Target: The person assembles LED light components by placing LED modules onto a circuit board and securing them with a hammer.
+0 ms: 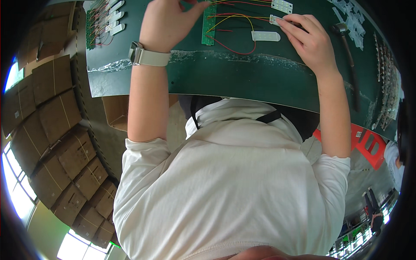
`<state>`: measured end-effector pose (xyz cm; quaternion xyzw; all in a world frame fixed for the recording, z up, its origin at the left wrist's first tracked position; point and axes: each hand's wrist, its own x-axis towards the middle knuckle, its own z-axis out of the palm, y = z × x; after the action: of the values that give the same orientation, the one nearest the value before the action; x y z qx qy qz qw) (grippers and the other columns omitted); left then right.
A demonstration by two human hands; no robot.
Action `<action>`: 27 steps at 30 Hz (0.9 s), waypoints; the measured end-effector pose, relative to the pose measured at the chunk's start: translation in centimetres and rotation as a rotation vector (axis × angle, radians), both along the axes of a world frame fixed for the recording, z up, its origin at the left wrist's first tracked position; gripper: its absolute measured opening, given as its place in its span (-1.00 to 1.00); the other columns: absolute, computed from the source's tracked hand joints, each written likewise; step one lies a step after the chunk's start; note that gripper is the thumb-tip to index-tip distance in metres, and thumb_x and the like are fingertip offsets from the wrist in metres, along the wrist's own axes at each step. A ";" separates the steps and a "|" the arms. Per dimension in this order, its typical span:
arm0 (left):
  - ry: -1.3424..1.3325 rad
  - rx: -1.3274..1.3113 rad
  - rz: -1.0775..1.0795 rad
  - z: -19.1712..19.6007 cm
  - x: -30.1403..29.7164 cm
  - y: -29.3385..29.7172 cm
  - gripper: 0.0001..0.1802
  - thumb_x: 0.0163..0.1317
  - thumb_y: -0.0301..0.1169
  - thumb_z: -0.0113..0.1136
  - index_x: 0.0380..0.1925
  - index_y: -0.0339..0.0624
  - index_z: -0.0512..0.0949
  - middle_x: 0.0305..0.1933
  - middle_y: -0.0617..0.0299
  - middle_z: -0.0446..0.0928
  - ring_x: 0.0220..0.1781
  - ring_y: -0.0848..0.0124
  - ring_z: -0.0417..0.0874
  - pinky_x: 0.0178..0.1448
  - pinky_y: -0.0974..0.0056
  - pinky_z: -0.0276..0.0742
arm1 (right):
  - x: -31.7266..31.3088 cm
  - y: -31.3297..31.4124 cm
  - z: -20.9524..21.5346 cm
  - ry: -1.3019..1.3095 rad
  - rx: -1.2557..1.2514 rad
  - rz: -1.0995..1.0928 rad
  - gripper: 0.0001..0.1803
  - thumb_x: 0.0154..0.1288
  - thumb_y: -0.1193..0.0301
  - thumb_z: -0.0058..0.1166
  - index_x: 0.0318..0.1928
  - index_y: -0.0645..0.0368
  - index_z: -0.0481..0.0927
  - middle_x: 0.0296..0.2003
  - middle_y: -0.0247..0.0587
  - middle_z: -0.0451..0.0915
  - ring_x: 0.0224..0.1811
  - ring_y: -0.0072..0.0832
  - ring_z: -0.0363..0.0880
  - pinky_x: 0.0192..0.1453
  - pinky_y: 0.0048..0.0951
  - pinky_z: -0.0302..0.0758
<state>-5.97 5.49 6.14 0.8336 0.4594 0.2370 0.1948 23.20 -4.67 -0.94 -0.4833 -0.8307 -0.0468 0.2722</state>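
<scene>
A narrow green circuit board (208,31) lies on the dark green table at the far middle, with red and yellow wires (236,15) running from it to the right. My right hand (310,41) pinches a small white piece (274,20) at the wires' end. My left hand (167,24) reaches over the board's left side, its thumb at the board's far part; the other fingertips are cut off by the upper edge. Between the board and my right hand lies a rounded white strip (266,36). A white plate with dots (282,6) sits beyond my right fingers.
At the table's (242,80) far left is a bundle of green boards with wires and white strips (113,21). A hammer (346,47), clear plastic scraps (353,21) and rows of small parts (385,82) lie right. Cardboard boxes (56,108) stand left; a red stool (370,147) right.
</scene>
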 end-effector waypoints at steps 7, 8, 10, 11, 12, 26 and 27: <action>-0.031 -0.287 0.107 -2.2 0.1 -2.5 -0.54 0.26 -0.50 0.38 0.17 -0.34 0.61 -0.43 0.05 0.63 -0.42 0.26 0.67 -0.26 0.22 0.60 | 0.0 0.1 -0.3 0.051 -0.065 0.017 -0.58 0.22 0.60 0.32 0.11 0.06 0.77 -0.05 -0.35 0.65 -0.11 -0.41 0.60 -0.01 -0.35 0.61; -0.031 -0.287 0.110 -2.3 0.1 -2.5 -0.54 0.26 -0.50 0.38 0.17 -0.34 0.61 -0.43 0.05 0.63 -0.42 0.26 0.67 -0.26 0.22 0.60 | 0.0 0.1 -0.3 0.051 -0.065 0.020 -0.58 0.22 0.60 0.32 0.11 0.06 0.77 -0.05 -0.35 0.65 -0.11 -0.41 0.60 -0.01 -0.35 0.61; -0.036 -0.293 0.093 -2.3 0.1 -2.6 -0.58 0.28 -0.49 0.37 0.14 -0.35 0.63 -0.40 0.05 0.65 -0.41 0.30 0.66 -0.25 0.23 0.59 | 0.4 0.1 -0.4 0.046 -0.086 0.015 -0.55 0.23 0.60 0.32 0.14 0.03 0.76 -0.04 -0.35 0.63 -0.11 -0.42 0.58 -0.01 -0.36 0.60; -0.031 -0.292 0.102 -2.1 0.0 -2.7 -0.58 0.28 -0.49 0.37 0.14 -0.35 0.63 -0.40 0.05 0.65 -0.41 0.30 0.66 -0.25 0.23 0.59 | 0.4 0.1 -0.5 0.053 -0.085 0.025 -0.55 0.23 0.60 0.32 0.14 0.03 0.76 -0.04 -0.35 0.63 -0.11 -0.42 0.58 -0.01 -0.36 0.60; -0.048 -0.303 0.098 -1.7 -0.1 -2.8 -0.61 0.28 -0.50 0.36 0.11 -0.36 0.65 -0.39 0.05 0.66 -0.41 0.32 0.66 -0.25 0.25 0.59 | 0.5 0.0 -0.5 0.062 -0.103 0.019 -0.55 0.24 0.60 0.31 0.15 0.01 0.76 -0.04 -0.36 0.63 -0.11 -0.43 0.58 -0.01 -0.37 0.60; 0.054 -0.106 0.040 -0.5 -1.3 -2.7 -0.77 0.23 -0.44 0.38 -0.15 -0.32 0.76 -0.23 0.04 0.67 -0.26 0.21 0.68 -0.11 0.18 0.62 | 1.2 0.2 -1.1 0.092 -0.120 0.037 -0.56 0.28 0.60 0.28 0.15 0.00 0.76 -0.02 -0.36 0.64 -0.10 -0.43 0.58 0.03 -0.38 0.59; 0.098 0.031 -0.009 -1.5 -1.0 -2.6 -0.78 0.22 -0.41 0.38 -0.19 -0.29 0.77 -0.22 0.04 0.67 -0.18 0.15 0.67 -0.02 0.14 0.62 | 1.2 0.2 -1.1 0.092 -0.118 0.038 -0.56 0.28 0.60 0.28 0.15 0.00 0.76 -0.02 -0.36 0.64 -0.10 -0.43 0.58 0.03 -0.38 0.59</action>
<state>-6.99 2.88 4.69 0.8491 0.4609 0.2024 0.1602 24.37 -4.42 -1.99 -0.4844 -0.8277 0.0297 0.2819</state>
